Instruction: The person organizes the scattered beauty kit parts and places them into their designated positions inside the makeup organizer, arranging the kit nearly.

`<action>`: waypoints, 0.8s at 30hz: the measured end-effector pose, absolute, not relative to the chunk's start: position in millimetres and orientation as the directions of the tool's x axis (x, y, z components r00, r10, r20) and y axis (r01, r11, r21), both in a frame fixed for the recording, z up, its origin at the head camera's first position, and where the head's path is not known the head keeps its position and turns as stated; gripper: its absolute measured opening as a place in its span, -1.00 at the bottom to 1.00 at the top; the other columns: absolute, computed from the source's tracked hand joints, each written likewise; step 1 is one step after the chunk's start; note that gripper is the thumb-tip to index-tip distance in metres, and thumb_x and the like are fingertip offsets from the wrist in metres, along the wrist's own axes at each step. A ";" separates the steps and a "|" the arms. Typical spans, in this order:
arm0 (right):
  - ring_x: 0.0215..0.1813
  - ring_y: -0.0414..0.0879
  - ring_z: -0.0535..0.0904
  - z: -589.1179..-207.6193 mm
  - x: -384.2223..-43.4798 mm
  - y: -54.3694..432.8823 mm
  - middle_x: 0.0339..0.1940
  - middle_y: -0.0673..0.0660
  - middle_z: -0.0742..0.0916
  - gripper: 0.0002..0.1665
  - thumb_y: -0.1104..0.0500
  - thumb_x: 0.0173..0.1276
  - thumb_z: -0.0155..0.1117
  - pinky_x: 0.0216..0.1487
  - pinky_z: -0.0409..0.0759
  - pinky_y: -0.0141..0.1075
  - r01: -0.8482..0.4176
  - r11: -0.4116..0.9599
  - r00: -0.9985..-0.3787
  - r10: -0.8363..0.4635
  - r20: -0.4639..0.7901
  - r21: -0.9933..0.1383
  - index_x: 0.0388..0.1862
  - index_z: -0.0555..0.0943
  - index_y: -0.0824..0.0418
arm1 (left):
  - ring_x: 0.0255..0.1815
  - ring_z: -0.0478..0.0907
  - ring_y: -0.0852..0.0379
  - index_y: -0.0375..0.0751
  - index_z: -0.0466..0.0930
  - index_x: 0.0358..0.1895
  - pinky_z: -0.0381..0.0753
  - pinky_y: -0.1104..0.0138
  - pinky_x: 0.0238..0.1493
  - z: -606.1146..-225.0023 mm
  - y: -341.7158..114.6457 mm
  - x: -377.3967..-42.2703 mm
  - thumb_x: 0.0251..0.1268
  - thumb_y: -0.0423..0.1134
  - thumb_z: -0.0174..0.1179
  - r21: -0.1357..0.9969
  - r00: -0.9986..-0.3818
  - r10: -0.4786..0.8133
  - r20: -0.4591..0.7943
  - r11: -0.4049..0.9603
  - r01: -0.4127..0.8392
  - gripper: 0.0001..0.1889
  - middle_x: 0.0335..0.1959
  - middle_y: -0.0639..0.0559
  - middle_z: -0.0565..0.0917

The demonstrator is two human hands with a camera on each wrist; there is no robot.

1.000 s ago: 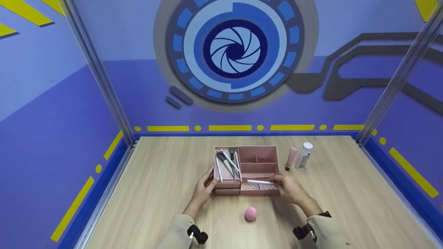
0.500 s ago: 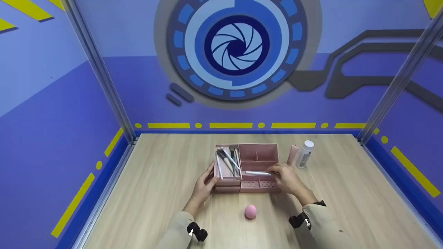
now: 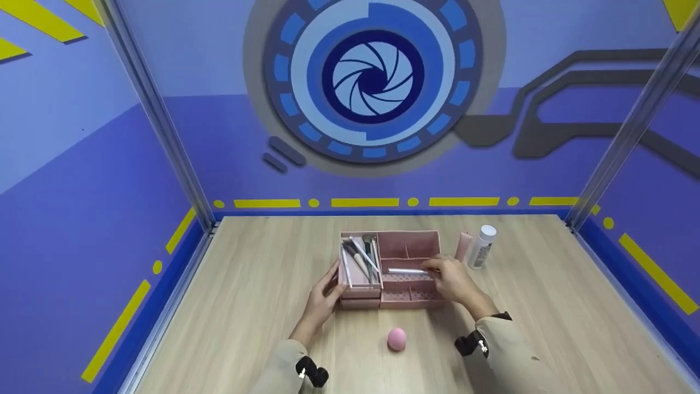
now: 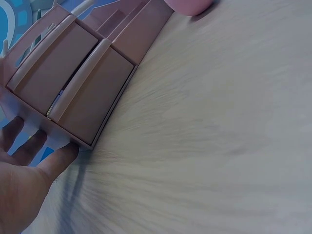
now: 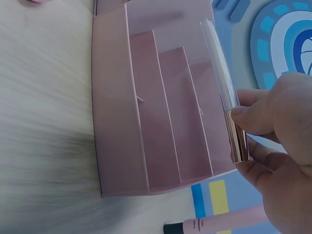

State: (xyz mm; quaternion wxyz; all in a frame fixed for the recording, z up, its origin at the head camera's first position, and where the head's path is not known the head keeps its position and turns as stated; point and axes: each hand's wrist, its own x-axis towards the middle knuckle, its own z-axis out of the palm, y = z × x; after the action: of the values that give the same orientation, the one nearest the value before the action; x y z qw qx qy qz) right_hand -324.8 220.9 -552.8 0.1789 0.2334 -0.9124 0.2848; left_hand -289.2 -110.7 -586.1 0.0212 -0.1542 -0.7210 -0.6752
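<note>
A pink cosmetics organizer [image 3: 361,302] stands on the table, with drawers at its left front and stepped compartments on the right. My left hand [image 3: 320,301] rests on its left side; in the left wrist view the fingertips [image 4: 68,152] touch the side wall beside the drawers [image 4: 92,83]. My right hand [image 3: 455,280] pinches a slim white cosmetic tube [image 3: 406,271] by its rose-gold end, between thumb and fingers. The tube [image 5: 219,68] lies crosswise above the right compartments, its white end pointing left. Several makeup brushes [image 3: 358,260] lie in the organizer's top left tray.
A pink egg-shaped makeup sponge [image 3: 396,339] sits on the table in front of the organizer. To the right stand a pink squeeze tube [image 3: 464,245] and a white-capped bottle [image 3: 482,249]. Blue panels [image 3: 186,148] wall in the back and sides of the wooden table [image 3: 262,257].
My right hand has carried the white cosmetic tube from over the organizer's front compartments back over the middle ones. The left hand stays at the organizer's left side.
</note>
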 end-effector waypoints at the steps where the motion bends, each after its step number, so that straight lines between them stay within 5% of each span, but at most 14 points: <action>1: -0.15 0.08 0.66 -552.8 -325.7 220.4 -0.29 0.12 0.75 -0.73 0.51 0.12 0.28 -0.02 0.63 0.01 -0.526 0.729 -0.829 -0.324 0.456 -0.438 -0.27 0.75 0.24 | 0.51 0.16 -0.10 -0.25 0.14 0.50 0.20 0.35 0.47 -586.2 -110.8 -289.1 0.43 -0.28 0.12 0.967 -0.952 0.192 0.238 0.044 0.251 -0.36 0.52 -0.18 0.18; 6: -0.12 0.10 0.66 -553.8 -329.6 220.0 -0.26 0.13 0.76 -0.72 0.52 0.14 0.27 0.04 0.61 0.02 -0.495 0.743 -0.851 -0.309 0.425 -0.451 -0.26 0.75 0.25 | 0.53 0.10 -0.11 -0.26 0.14 0.50 0.04 0.13 0.53 -585.9 -111.0 -289.3 0.43 -0.27 0.12 0.960 -0.948 0.194 0.254 0.073 0.272 -0.37 0.53 -0.20 0.15; 16: -0.15 0.08 0.66 -557.7 -332.4 219.1 -0.29 0.12 0.75 -0.72 0.53 0.12 0.26 -0.01 0.62 0.01 -0.490 0.748 -0.853 -0.304 0.425 -0.448 -0.27 0.75 0.26 | 0.49 0.18 -0.18 -0.33 0.07 0.51 0.30 0.52 0.36 -586.6 -111.0 -289.1 0.45 -0.30 0.09 0.962 -0.939 0.220 0.263 0.015 0.273 -0.35 0.53 -0.26 0.13; 24: -0.13 0.09 0.66 -556.4 -335.1 217.5 -0.28 0.12 0.74 -0.66 0.55 0.10 0.22 0.01 0.62 0.01 -0.457 0.748 -0.878 -0.293 0.379 -0.481 -0.24 0.75 0.24 | 0.46 0.23 -0.19 -0.34 0.12 0.49 0.31 0.40 0.40 -587.2 -110.0 -290.4 0.41 -0.33 0.12 0.959 -0.940 0.199 0.276 0.015 0.284 -0.36 0.50 -0.27 0.18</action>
State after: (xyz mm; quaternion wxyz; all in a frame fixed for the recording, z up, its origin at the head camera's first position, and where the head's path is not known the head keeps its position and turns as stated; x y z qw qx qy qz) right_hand -335.1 217.5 -556.4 0.1409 0.2029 -0.9243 0.2909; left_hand -290.4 -110.0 -587.2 0.0311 -0.1699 -0.7118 -0.6808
